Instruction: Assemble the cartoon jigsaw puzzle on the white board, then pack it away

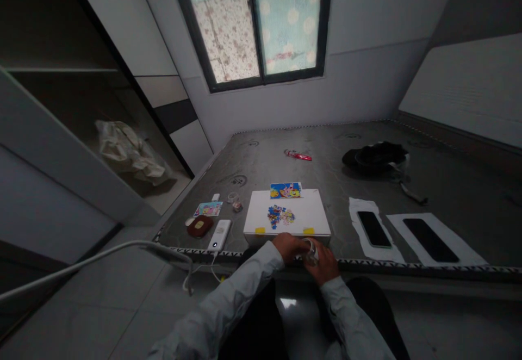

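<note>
My right hand [325, 265] is closed around a small clear container [312, 252], in front of the near edge of a white box [302, 209]. My left hand [287, 247] comes in from the left, its fingers bent against the same container; the fingertips are partly hidden. On top of the box lies a loose pile of small puzzle pieces [277, 216], blue, yellow and pink. Behind the pile is a colourful cartoon picture card [285, 190] at the box's far edge. Two yellow pieces of tape [309, 231] mark the box's near edge.
Left of the box are a white power bank [220, 235] with a cable, a brown case [199, 226], another cartoon card [208, 209] and a small clear jar [237, 206]. To the right, two phones [374, 229] lie on white paper. Farther back are a black cap [375, 157] and a red item [298, 155].
</note>
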### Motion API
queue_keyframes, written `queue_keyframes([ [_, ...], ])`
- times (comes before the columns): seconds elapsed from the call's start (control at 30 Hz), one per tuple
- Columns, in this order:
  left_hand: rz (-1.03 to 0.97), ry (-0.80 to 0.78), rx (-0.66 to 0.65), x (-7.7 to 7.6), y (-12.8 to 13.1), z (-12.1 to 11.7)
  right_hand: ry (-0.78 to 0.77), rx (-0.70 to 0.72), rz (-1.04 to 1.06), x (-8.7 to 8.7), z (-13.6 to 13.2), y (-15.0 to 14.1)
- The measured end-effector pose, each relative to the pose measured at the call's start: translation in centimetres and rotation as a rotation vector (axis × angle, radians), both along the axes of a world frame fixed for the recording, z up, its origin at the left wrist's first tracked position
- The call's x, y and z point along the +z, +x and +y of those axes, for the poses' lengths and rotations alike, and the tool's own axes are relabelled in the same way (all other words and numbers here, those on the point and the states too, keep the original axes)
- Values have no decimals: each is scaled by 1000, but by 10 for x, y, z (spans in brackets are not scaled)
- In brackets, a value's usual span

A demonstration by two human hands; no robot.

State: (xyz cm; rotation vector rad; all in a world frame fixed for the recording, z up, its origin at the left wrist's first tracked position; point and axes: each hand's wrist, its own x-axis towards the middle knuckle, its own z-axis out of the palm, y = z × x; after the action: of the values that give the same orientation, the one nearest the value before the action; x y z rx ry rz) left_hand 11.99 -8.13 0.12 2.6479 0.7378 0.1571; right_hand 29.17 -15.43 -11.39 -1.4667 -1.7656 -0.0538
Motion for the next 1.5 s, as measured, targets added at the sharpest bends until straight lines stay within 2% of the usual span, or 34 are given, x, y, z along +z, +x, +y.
queue_keyframes([
  [0.03,-56,-34,3,0,-3,3,20,-10,1,0,0,1],
  [0.1,-189,-81,99,2,-12,14,43,-22,-10,0,1,1],
  [0.17,-293,-39,321,5,-22,31,38,-30,-15,0,1,2],
  [0.23,-303,2,509,6,-33,53,36,-37,-19,-1,2,2],
  [0.37,-147,54,695,-3,-52,93,50,-47,-18,-2,4,0],
  [0.57,-3,58,733,-20,-56,119,-8,-55,14,4,4,-4],
  [0.7,28,16,672,-21,-50,127,-18,-52,18,3,6,-6],
  [0.9,-3,-42,709,-19,-51,138,-13,-51,26,2,9,-10],
  [1.23,-249,-290,851,-33,-68,161,-28,-56,45,6,12,-15],
  [1.5,-535,-532,899,-42,-79,166,-41,-43,52,6,14,-20],
])
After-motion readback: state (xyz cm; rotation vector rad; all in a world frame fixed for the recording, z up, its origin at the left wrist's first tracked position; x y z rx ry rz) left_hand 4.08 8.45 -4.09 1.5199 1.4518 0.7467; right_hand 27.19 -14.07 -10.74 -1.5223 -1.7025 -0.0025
